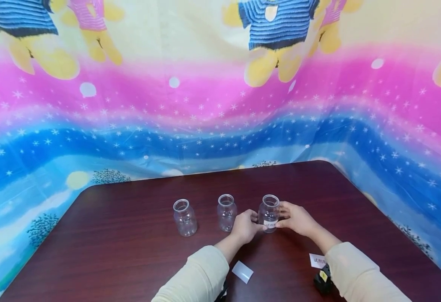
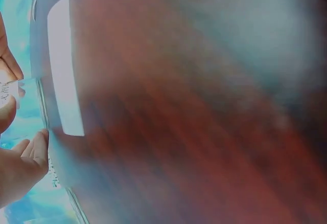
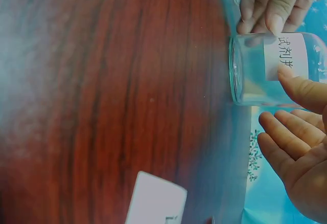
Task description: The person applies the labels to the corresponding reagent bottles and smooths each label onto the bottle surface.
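Observation:
A clear glass jar [image 1: 270, 211] stands upright on the table, rightmost in a row of three. On its front is a white label [image 3: 286, 55] with dark characters. My left hand [image 1: 244, 226] holds the jar's left side, thumb at the label's edge and fingers bent against the glass. From the other side, my right hand [image 1: 298, 219] presses its thumb on the label. In the right wrist view its other fingers [image 3: 286, 137] are fairly straight, beside the glass. The left wrist view catches both hands only at its left edge.
Two more clear jars, the middle one [image 1: 225, 212] and the left one [image 1: 186, 220], stand upright. A shiny white slip [image 1: 242, 272] lies near my left sleeve. Near the right sleeve are a white card [image 1: 317, 260] with red characters and a black object [image 1: 321, 282]. Patterned cloth [image 1: 205, 105] hangs behind the table.

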`<state>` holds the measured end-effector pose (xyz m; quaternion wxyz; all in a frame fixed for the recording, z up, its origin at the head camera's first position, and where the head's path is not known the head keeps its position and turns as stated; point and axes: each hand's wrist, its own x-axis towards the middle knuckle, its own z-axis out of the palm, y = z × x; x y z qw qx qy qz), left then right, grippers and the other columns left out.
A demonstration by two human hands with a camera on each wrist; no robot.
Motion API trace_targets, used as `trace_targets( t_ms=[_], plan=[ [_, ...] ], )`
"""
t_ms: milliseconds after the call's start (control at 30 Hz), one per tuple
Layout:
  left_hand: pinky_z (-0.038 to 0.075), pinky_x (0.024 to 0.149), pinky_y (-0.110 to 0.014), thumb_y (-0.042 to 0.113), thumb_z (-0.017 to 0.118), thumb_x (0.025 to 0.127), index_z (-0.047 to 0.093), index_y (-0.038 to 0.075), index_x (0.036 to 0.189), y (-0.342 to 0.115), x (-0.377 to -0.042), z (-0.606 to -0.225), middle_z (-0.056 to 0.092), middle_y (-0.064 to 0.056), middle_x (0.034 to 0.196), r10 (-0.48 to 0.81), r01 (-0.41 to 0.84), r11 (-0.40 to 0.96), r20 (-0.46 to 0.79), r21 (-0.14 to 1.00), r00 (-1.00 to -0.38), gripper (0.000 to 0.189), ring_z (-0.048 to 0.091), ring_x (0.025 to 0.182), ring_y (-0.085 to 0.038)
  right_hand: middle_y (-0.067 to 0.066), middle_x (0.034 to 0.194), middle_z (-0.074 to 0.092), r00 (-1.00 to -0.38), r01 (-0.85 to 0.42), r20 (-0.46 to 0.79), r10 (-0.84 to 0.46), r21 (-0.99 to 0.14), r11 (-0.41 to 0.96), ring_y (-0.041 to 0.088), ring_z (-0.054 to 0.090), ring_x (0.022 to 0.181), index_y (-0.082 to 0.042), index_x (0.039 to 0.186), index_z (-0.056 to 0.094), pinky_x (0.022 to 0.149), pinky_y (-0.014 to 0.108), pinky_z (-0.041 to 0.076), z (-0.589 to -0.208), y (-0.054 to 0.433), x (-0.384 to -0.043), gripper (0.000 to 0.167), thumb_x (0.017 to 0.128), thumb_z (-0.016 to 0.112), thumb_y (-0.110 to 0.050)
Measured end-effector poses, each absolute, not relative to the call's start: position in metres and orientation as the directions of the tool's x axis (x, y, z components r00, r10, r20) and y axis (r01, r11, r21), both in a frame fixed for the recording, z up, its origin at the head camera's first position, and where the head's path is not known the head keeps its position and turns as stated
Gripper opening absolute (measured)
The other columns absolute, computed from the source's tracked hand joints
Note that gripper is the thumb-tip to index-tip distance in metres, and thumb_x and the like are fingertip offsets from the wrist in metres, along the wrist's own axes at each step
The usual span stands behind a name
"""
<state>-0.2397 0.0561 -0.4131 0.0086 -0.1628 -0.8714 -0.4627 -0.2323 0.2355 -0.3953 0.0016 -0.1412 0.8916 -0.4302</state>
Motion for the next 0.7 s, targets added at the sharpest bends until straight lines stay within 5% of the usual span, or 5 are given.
trace_targets(
  t_ms=[300,700],
  plan=[
    [0.043,0.058,-0.023,0.019,0.073,0.066,0.057,0.001,0.087,0.05,-0.23,-0.411,0.059,-0.002,0.073,0.282,0.233,0.498,0.098,0.835,-0.954,0.032,0.055,0.066,-0.012,0.019,0.1,0.057,-0.97,-0.231,0.132,-0.205,-0.766,0.6,0.031,0.055,0.091,0.007,0.108,0.049,0.076,0.042,0.044,-0.398,0.245,-0.222,0.044,0.073,0.067,-0.012],
    [0.042,0.048,-0.024,0.008,0.069,0.069,0.055,-0.002,0.086,0.054,-0.211,-0.408,0.054,0.001,0.059,0.333,0.038,0.262,-0.053,0.964,-0.941,0.024,0.05,0.053,-0.012,0.014,0.097,0.059,-0.989,-0.132,0.063,-0.131,-0.766,0.63,0.028,0.055,0.091,0.004,0.109,0.051,0.076,0.041,0.044,-0.398,0.255,-0.2,0.043,0.076,0.065,-0.02]
  ],
)
